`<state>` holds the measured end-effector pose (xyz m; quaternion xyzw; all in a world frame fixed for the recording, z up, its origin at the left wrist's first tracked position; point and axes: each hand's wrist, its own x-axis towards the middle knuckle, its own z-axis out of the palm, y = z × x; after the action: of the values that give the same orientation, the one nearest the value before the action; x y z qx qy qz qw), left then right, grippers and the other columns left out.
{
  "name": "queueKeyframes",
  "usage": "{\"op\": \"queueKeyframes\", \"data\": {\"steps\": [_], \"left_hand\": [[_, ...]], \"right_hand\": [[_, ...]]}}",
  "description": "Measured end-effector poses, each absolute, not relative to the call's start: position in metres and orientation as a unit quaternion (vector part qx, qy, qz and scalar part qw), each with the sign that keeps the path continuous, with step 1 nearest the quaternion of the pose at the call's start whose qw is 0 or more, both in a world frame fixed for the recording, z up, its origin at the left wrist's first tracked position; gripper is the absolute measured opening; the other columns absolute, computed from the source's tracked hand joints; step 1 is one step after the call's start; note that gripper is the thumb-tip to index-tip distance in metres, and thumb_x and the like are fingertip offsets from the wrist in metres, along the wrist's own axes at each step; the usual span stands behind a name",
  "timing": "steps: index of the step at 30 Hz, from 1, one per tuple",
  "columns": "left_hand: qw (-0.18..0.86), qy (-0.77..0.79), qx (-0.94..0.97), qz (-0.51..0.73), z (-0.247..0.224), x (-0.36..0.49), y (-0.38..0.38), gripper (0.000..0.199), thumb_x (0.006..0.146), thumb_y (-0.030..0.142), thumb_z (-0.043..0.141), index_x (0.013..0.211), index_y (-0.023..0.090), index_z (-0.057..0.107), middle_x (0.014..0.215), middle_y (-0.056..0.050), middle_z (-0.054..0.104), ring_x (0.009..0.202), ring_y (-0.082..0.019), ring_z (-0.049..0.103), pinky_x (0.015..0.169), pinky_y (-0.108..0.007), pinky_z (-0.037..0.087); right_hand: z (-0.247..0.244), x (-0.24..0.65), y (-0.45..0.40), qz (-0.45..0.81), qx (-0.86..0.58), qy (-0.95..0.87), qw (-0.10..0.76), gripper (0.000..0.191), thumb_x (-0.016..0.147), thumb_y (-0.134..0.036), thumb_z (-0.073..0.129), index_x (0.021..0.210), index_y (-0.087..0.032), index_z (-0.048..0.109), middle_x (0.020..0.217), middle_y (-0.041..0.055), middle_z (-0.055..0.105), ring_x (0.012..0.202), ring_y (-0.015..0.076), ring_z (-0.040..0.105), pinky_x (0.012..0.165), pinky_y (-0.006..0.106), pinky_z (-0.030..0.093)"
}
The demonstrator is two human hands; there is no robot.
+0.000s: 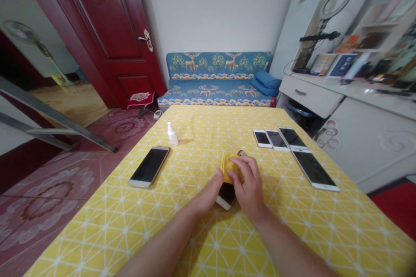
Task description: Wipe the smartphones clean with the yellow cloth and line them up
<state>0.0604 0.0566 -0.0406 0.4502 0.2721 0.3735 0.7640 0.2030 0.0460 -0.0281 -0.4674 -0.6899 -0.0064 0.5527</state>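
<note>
Head view, entry one: what is being handled?
Entry: A yellow cloth (231, 168) is lying bunched over a smartphone (226, 195), whose near end is showing on a yellow lattice-print tablecloth (292, 233).

Grip state?
Entry: The right hand (248, 184) is curling closed over the yellow cloth, gripping it. The left hand (208, 194) is reaching the cloth's near edge; whether it is gripping, I cannot tell.

Nearby items?
Entry: A small white bottle (172, 134) and a lone phone (149, 166) are lying left of the hands, four phones (276, 140) are lying to the right, and a blue deer-print sofa (217, 65) is standing beyond the table.
</note>
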Motion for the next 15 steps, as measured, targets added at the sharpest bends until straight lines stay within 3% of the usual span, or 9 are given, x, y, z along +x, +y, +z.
{"op": "queueKeyframes", "data": {"steps": [2, 4, 8, 11, 15], "left_hand": [[0.724, 0.281, 0.488, 0.399, -0.039, 0.061, 0.057, 0.058, 0.085, 0.058, 0.047, 0.124, 0.018, 0.06, 0.136, -0.011, 0.054, 0.136, -0.026, 0.035, 0.116, -0.04, 0.017], [0.706, 0.288, 0.499, 0.412, -0.037, 0.061, 0.057, 0.055, 0.084, 0.057, 0.049, 0.119, 0.017, 0.063, 0.128, -0.011, 0.06, 0.128, -0.026, 0.044, 0.112, -0.038, 0.026], [0.749, 0.264, 0.481, 0.371, -0.028, 0.061, 0.056, 0.057, 0.082, 0.056, 0.053, 0.112, 0.011, 0.066, 0.096, -0.016, 0.071, 0.09, -0.025, 0.064, 0.081, -0.031, 0.048], [0.768, 0.24, 0.483, 0.346, -0.019, 0.059, 0.055, 0.061, 0.082, 0.058, 0.05, 0.12, 0.011, 0.062, 0.088, -0.015, 0.071, 0.071, -0.02, 0.065, 0.061, -0.024, 0.045], [0.781, 0.236, 0.466, 0.343, -0.018, 0.062, 0.054, 0.063, 0.081, 0.061, 0.049, 0.127, 0.017, 0.057, 0.094, -0.014, 0.071, 0.07, -0.019, 0.066, 0.057, -0.022, 0.044]], "right_hand": [[-0.028, 0.205, 0.05, -0.005, -0.466, -0.687, 0.558, 0.024, 0.09, -0.019, 0.053, 0.113, -0.023, 0.059, 0.108, 0.0075, 0.051, 0.106, 0.0212, 0.053, 0.093, 0.04, 0.046], [-0.027, 0.209, 0.053, -0.003, -0.467, -0.683, 0.561, 0.02, 0.09, -0.018, 0.052, 0.108, -0.022, 0.062, 0.107, 0.0072, 0.049, 0.104, 0.0206, 0.053, 0.091, 0.039, 0.046], [-0.023, 0.22, 0.06, -0.012, -0.486, -0.652, 0.582, 0.01, 0.09, -0.02, 0.051, 0.091, -0.021, 0.062, 0.102, 0.0063, 0.05, 0.099, 0.0206, 0.054, 0.088, 0.039, 0.046], [-0.022, 0.229, 0.064, -0.019, -0.498, -0.641, 0.584, 0.01, 0.091, -0.021, 0.049, 0.084, -0.021, 0.057, 0.095, 0.0053, 0.053, 0.094, 0.0203, 0.054, 0.085, 0.039, 0.046], [-0.027, 0.236, 0.067, -0.03, -0.497, -0.647, 0.577, 0.01, 0.092, -0.02, 0.047, 0.085, -0.021, 0.054, 0.091, 0.0046, 0.055, 0.091, 0.0199, 0.054, 0.084, 0.038, 0.045]]}}
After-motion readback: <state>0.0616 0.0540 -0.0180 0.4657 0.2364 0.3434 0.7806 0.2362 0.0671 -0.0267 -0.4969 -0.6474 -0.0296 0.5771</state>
